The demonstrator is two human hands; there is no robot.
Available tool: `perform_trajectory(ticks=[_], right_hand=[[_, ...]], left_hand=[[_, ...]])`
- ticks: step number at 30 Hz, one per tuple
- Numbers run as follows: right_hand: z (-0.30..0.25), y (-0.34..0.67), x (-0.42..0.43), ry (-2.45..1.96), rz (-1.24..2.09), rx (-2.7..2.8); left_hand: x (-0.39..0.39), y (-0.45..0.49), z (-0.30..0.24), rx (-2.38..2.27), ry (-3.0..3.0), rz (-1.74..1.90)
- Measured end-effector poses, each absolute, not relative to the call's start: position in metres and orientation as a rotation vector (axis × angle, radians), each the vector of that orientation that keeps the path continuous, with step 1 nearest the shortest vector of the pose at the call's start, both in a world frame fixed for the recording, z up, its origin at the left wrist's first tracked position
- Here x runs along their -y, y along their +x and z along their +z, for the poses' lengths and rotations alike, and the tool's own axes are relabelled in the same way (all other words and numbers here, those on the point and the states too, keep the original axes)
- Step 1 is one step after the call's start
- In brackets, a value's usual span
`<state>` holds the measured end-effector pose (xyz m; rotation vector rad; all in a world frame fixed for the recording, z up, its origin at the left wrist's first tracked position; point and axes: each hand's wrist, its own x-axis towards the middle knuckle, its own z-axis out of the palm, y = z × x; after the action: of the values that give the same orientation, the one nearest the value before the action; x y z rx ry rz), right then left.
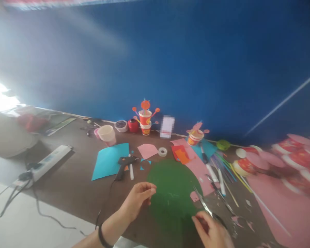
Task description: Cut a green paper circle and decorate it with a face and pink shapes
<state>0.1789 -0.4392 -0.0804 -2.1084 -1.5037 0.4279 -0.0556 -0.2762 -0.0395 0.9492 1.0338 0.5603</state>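
A large round green paper sheet (174, 193) lies on the brown table in front of me. My left hand (138, 199) pinches its left edge, fingers closed on the paper. Lower right, my right hand (213, 232) grips a pair of scissors (204, 205) whose blades point up-left over the green sheet's right edge. A small pink paper scrap (194, 196) lies by the blades. A black band circles my left wrist.
A black glue gun (124, 164) rests on a cyan sheet (110, 161). Pink papers (200, 170), a tape roll (162, 152), pens and sticks (219, 172), decorated red cups (145, 122) and a power strip (45, 164) with cables surround the work. A blue wall stands behind.
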Motion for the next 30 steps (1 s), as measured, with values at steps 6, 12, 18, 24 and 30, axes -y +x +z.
perform_trajectory(ticks=[6,12,18,24,30], right_hand=[[-0.074,0.16,0.433,-2.217,0.4,1.567],[-0.071,0.17,0.439,-2.219,0.29,1.447],[-0.075,0.199,0.455,-2.357,0.215,1.276],[-0.079,0.211,0.466,-2.434,0.215,1.341],[-0.088,0.211,0.465,-2.512,0.217,1.396]], left_hand=[[0.271,-0.046,-0.034,-0.967,0.97,0.52],[0.27,-0.04,-0.035,-0.945,0.994,0.499],[0.268,-0.039,-0.033,-0.941,0.988,0.48],[0.268,-0.034,-0.034,-0.959,1.022,0.499],[0.272,-0.018,-0.023,-0.89,0.831,0.526]])
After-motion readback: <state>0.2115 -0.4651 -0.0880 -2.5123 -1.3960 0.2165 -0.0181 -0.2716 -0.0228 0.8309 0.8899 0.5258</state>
